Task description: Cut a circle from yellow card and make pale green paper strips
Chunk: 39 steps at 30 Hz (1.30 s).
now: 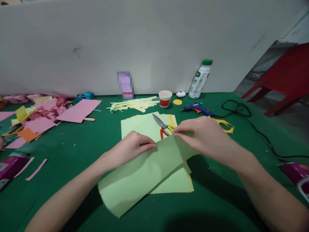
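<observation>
A sheet of light green paper (145,174) is held up at a slant, its near left end curling down. My left hand (131,146) pinches its upper edge around the middle. Farther right, my right hand (205,135) pinches the same edge between thumb and fingers. Beneath lies a stack of green paper (140,125) with some yellow sheets showing at its edges. Scissors (160,122) with red and yellow handles rest on the stack, blades open, just beyond the held sheet. Part of their handles is hidden by the sheet and my right hand.
Behind the stack are cut paper strips (137,104), a paper cup (165,98), a yellow disc (177,102) and a leaning bottle (200,79). A blue glue gun (198,109) trails a black cord (263,133) rightward. Pink paper scraps (45,111) are heaped at left.
</observation>
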Each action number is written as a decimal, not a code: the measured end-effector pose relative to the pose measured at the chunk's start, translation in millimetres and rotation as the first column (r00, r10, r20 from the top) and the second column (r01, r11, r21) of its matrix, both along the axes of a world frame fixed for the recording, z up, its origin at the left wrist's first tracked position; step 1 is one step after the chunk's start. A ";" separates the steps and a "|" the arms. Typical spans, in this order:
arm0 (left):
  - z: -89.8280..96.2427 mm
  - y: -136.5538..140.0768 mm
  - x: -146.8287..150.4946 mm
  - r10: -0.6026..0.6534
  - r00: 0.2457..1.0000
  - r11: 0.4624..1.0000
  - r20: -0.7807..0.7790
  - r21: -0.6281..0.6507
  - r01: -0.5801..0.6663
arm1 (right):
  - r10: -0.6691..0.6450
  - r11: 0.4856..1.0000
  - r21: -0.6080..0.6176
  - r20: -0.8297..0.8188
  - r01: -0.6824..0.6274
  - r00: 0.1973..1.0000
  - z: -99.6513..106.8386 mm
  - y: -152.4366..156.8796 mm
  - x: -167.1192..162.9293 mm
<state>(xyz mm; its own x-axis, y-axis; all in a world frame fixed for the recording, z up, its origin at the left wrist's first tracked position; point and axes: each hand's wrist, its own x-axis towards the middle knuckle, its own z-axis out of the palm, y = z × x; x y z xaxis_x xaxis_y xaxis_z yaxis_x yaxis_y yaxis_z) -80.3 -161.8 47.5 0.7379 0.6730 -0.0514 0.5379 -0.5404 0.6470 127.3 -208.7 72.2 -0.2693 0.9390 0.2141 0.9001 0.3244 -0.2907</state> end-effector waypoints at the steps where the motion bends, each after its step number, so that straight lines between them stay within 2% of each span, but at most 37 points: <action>1: 1.6 4.0 -2.6 0.007 1.000 1.000 -0.021 -0.014 -0.008 | -0.065 0.998 0.000 0.017 0.065 0.998 2.9 3.4 8.8; 3: 3.9 11.2 -6.9 0.028 0.998 1.000 -0.048 -0.012 -0.028 | -0.177 0.984 -0.014 0.070 0.179 0.982 7.0 10.3 26.2; 5: 4.2 15.5 -9.0 0.025 0.998 1.000 -0.058 0.020 -0.024 | -0.188 0.977 -0.083 0.121 0.199 0.975 7.3 15.8 37.8; 8: 1.5 14.9 -8.1 -0.021 0.998 0.997 -0.064 0.079 0.026 | -0.046 0.994 -0.091 0.114 0.056 0.992 0.6 18.1 35.0; 12: -1.7 6.3 -4.9 -0.052 0.997 0.978 -0.053 0.201 0.062 | 0.158 0.985 -0.069 0.027 -0.156 0.987 -9.9 13.5 6.2; 16: 3.3 -0.1 -6.5 -0.064 0.997 0.954 -0.048 0.291 0.075 | 0.236 0.970 -0.051 -0.028 -0.237 0.971 -9.2 9.4 -4.6; 19: 11.2 2.9 -12.7 -0.009 1.000 0.965 -0.028 0.263 0.016 | 0.157 0.987 -0.012 -0.011 -0.157 0.987 -2.4 7.1 8.1; 22: 17.0 13.3 -22.2 0.128 0.992 0.963 0.001 0.241 -0.125 | 0.034 0.999 0.039 0.037 -0.036 0.999 4.0 5.3 22.9; 24: 18.4 21.9 -29.0 0.253 0.967 0.921 0.020 0.300 -0.248 | -0.024 0.998 0.060 0.068 0.020 0.997 6.3 4.8 27.1; 27: 17.8 31.1 -36.9 0.437 0.890 0.772 0.130 0.454 -0.445 | -0.111 0.992 0.065 0.089 0.105 0.990 7.4 5.4 23.9; 28: 17.0 32.0 -38.1 0.461 0.868 0.735 0.182 0.470 -0.489 | -0.137 0.990 0.055 0.085 0.133 0.987 7.3 5.7 21.1; 29: 15.8 31.5 -38.3 0.458 0.858 0.720 0.234 0.468 -0.512 | -0.154 0.988 0.037 0.077 0.152 0.985 7.0 5.9 17.8; 31: 12.6 26.6 -35.0 0.352 0.880 0.745 0.320 0.473 -0.470 | -0.149 0.989 -0.004 0.067 0.149 0.987 5.7 5.5 10.2; 32: 10.5 22.4 -31.5 0.259 0.903 0.761 0.344 0.502 -0.410 | -0.131 0.991 -0.015 0.070 0.132 0.989 4.4 4.7 5.9; 33: 8.0 17.5 -26.8 0.157 0.923 0.756 0.350 0.559 -0.341 | -0.106 0.994 -0.016 0.073 0.107 0.992 2.9 3.4 1.4; 34: 5.4 12.2 -21.3 0.052 0.940 0.731 0.336 0.628 -0.265 | -0.079 0.997 -0.011 0.072 0.080 0.994 1.0 1.6 -3.4; 37: -3.8 -3.0 -4.0 -0.113 0.978 0.617 0.176 0.784 -0.069 | 0.006 1.000 0.021 0.046 -0.007 0.999 -5.2 -5.9 -17.9; 39: -9.7 -10.2 4.4 -0.180 0.975 0.594 0.128 0.804 0.004 | 0.049 0.997 0.051 0.036 -0.051 0.998 -8.8 -11.3 -26.1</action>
